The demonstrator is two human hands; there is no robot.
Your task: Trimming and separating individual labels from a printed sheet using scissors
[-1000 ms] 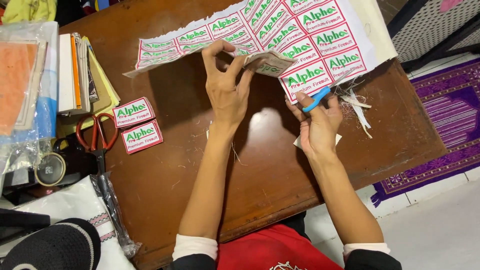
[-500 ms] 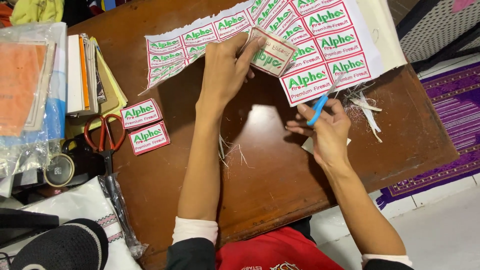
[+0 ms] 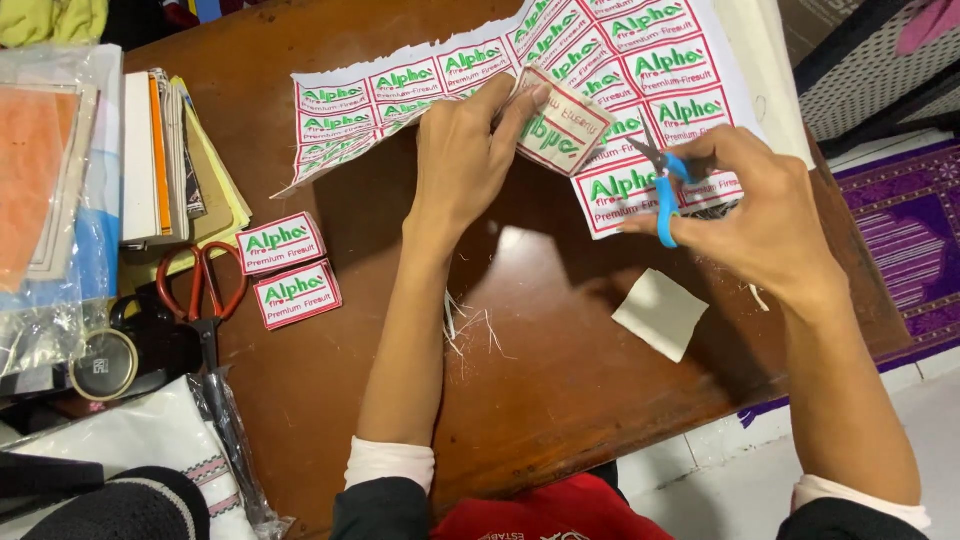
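My left hand (image 3: 465, 160) pinches one cut-out label (image 3: 560, 128), white with green lettering and a red border, and holds it above the big sheet of the same labels (image 3: 640, 90) that lies across the far side of the brown wooden table (image 3: 540, 390). My right hand (image 3: 760, 215) grips small blue-handled scissors (image 3: 662, 195), blades pointing toward the held label, over the sheet's near edge. Two cut labels (image 3: 285, 268) lie side by side on the table to the left.
Red-handled scissors (image 3: 205, 290) lie beside the two cut labels. A stack of books and papers (image 3: 165, 160) and plastic bags (image 3: 50, 200) crowd the left edge, with a tape roll (image 3: 103, 365). A white paper scrap (image 3: 660, 313) and thin trimmings (image 3: 470, 325) lie near me. A purple rug (image 3: 905, 235) is right.
My left hand has lifted the cut label up and away from the sheet. My right hand with the blue scissors has risen from the table toward the sheet's edge.
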